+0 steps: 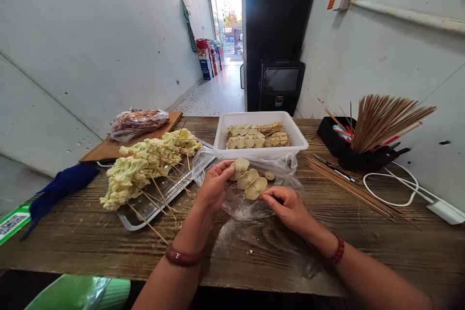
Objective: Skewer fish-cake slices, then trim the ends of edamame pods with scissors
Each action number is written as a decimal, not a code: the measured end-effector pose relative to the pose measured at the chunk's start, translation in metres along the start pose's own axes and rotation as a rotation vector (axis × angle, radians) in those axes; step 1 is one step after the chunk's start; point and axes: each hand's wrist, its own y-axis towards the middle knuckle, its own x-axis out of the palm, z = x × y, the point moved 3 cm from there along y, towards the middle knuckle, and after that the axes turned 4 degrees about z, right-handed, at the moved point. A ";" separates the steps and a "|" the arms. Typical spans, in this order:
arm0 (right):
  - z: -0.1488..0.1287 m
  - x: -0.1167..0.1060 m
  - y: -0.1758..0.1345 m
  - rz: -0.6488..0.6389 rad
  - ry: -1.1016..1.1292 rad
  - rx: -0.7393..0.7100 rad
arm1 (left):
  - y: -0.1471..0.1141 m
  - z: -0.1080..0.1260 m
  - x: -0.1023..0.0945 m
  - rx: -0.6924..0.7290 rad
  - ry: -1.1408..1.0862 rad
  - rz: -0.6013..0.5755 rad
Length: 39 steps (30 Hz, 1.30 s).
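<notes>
My left hand (215,186) is closed, pinching a thin round beige slice (240,166) between thumb and fingers. In the fingers of my right hand (288,207) is the lower end of a thin wooden skewer (260,193). More round beige slices (250,184) are threaded along it, overlapping, between my two hands. What kind of food the slices are, I cannot tell. Under them a clear plastic bag (238,208) lies crumpled on the table, and one loose slice (269,175) rests on it. Just beyond, a white tub (261,152) holds several finished skewers of similar slices (247,141).
Cauliflower skewers (134,169) lie to the left on a metal tray (136,220). Behind them a bagged reddish food (140,123) sits on a wooden board (103,151). At right stand upright bamboo sticks (378,121), with loose skewers (348,189), a pen (332,167) and a white cable (390,203) nearby.
</notes>
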 end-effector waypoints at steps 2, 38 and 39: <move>0.000 0.000 0.000 0.001 -0.001 -0.002 | 0.000 0.000 0.000 -0.008 -0.008 -0.005; -0.003 -0.001 0.001 -0.001 0.036 0.018 | 0.001 0.001 0.003 0.017 -0.056 0.010; -0.003 -0.001 0.001 0.002 0.036 0.018 | 0.001 0.000 0.002 0.021 -0.054 0.012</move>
